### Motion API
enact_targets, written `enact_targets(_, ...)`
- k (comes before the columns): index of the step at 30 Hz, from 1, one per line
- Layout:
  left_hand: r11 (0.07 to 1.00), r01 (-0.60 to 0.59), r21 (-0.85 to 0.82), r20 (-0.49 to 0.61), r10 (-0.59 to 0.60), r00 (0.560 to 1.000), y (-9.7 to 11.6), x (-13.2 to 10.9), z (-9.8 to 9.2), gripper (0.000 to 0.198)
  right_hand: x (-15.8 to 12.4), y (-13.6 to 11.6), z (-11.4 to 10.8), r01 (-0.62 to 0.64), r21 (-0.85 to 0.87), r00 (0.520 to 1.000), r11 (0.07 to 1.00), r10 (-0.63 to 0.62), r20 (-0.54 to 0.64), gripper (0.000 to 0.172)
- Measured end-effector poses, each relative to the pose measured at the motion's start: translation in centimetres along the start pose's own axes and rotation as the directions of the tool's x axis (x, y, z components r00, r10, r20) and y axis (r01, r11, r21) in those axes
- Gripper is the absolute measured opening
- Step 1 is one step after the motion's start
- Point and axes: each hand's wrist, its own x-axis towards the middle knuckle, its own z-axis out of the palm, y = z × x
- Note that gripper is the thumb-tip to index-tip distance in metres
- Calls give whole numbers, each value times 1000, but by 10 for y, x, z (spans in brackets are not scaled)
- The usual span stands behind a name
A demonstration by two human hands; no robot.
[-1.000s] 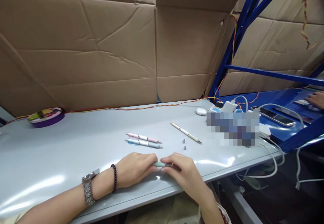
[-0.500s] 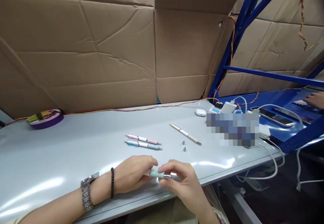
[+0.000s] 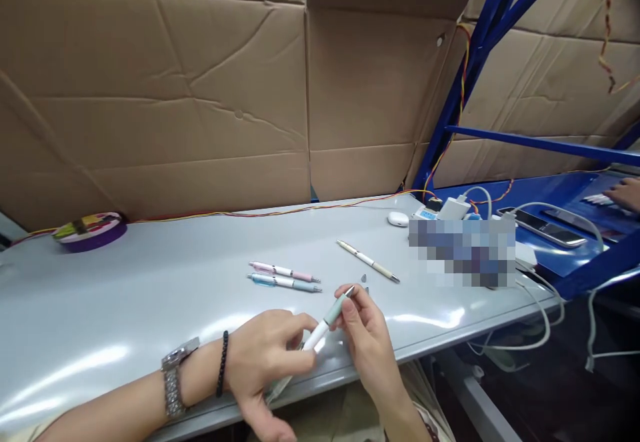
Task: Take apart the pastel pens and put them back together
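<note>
Head view: green-and-white pen (image 3: 317,337) pinched near tip by right hand (image 3: 369,335), at near edge of table (image 3: 175,262); barrel crossed by left hand (image 3: 260,349), its grip indiscernible.

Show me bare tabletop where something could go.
Widest bare tabletop: between purple roll and pink pen. Another patch: between that pen and the red-yellow wire behind. Crowded: around the green pen; right end, with charger and cables.

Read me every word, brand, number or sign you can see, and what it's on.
No text can be read.
Purple roll: coloured label, too blurred.
Pink pen, blue pen: dark marks, too small.
Green pen, cream pen: no lettering can be made out.
Phone: too small to tell.
Pixelated patch: unreadable.
</note>
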Motion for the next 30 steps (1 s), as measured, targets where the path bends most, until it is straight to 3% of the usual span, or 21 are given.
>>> enact_targets(5,999,-36,20,-68,38,997,3,1,-4,35,1,2,-1,4,-46,997,999,-1,76,23)
enact_targets(10,999,-31,26,-26,32,999,0,-1,-4,45,2,-1,-2,-6,-31,998,1000,8,59,23)
enact_targets(16,999,-39,5,-61,39,997,3,-4,-6,30,0,-5,-1,-24,-21,992,999,27,121,23)
enact_targets(24,999,-39,-14,-93,37,995,8,0,-12,25,1,-5,-2,-28,11,987,1000,26,156,23)
enact_targets(30,998,-33,46,2,33,999,2,0,-3,44,1,-2,-2,6,66,1000,998,-8,20,26)
